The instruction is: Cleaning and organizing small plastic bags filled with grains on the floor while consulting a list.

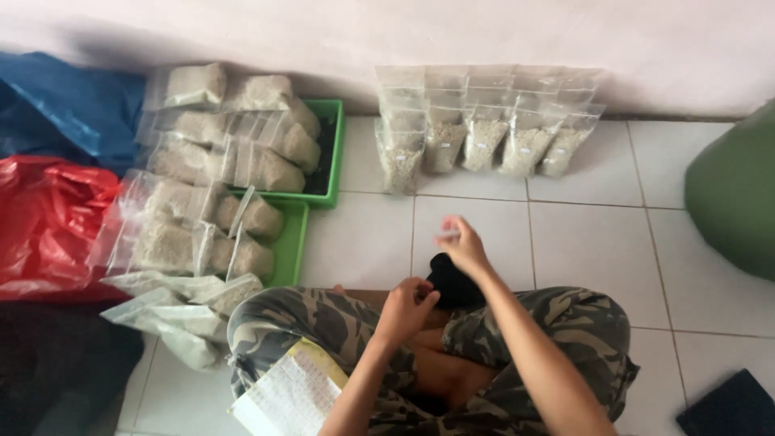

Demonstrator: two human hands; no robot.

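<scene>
Head view. Person sits cross-legged on white floor tiles [597, 242], camouflage trousers [565, 323]. Right hand [464, 242] raised over the lap, fingers pinched shut on a small white object [446, 235], too blurred to identify. Left hand [404, 307] curled, fingertips touching a black object [452, 282] that lies between the knees; whether it truly grips this I cannot tell. A sheet of white labels [295, 396] rests on the left thigh.

Far left: filled clear bags heaped on two green trays [327, 153]. Far centre: a row of clear bags [484, 133] leaning against the wall.

Risks, judged: the pinch on the white object is slight, so it could slip and drop to the tiles. The label sheet sits tilted on the thigh; a leg shift could slide it off. The heaped bags overhang the tray edges and could topple.
</scene>
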